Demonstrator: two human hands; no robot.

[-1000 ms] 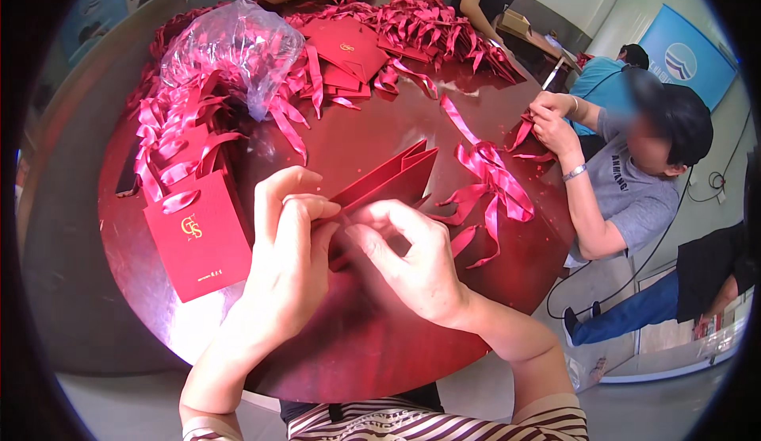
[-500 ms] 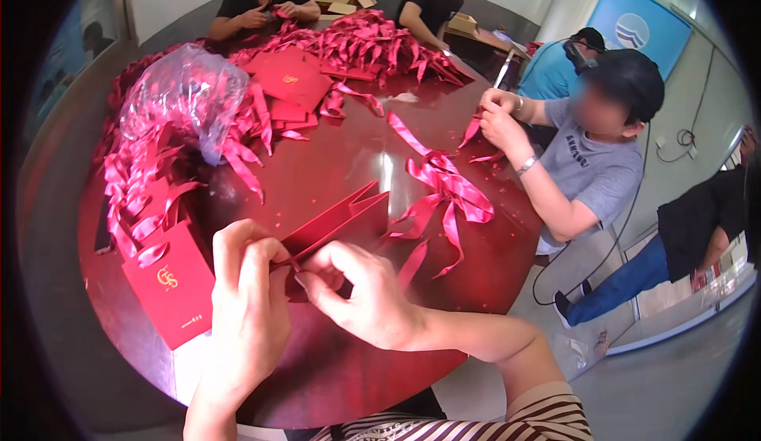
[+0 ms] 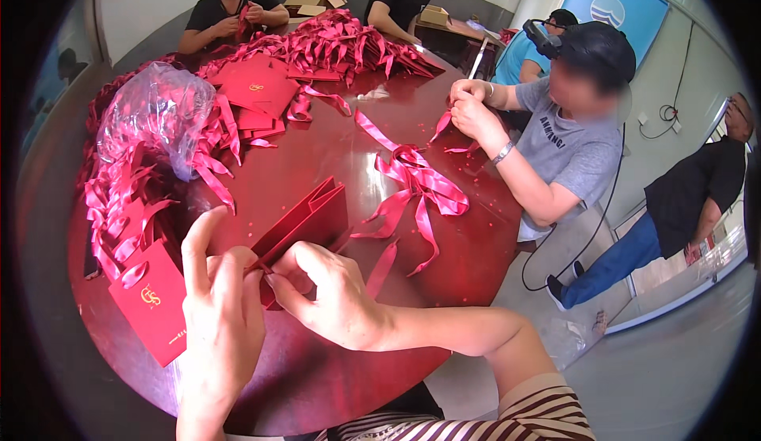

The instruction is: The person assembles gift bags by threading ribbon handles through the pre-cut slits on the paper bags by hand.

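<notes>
A red paper gift bag (image 3: 307, 223), its folded opening facing up, stands in front of me on the table. At its near edge the fingers of my left hand (image 3: 226, 302) are closed on it, with the index finger lifted. My right hand (image 3: 329, 294) pinches the same edge from the right, thumb and fingertips close to the left hand's. A small dark strip shows between the two pinches; its kind cannot be made out. To the right of the bag lies a loose bunch of pink satin ribbons (image 3: 420, 183).
Another red gift bag (image 3: 154, 302) lies left of my hands. Behind it are ribboned bags under a clear plastic bag (image 3: 158, 112). A stack of red bags (image 3: 255, 84) and a ribbon heap (image 3: 341, 40) cover the round table's (image 3: 349, 377) far side. Several people work around it.
The whole view has shifted, so most things appear further left. My left index finger has lifted away from the others. Both hands still pinch the bag's edge.
</notes>
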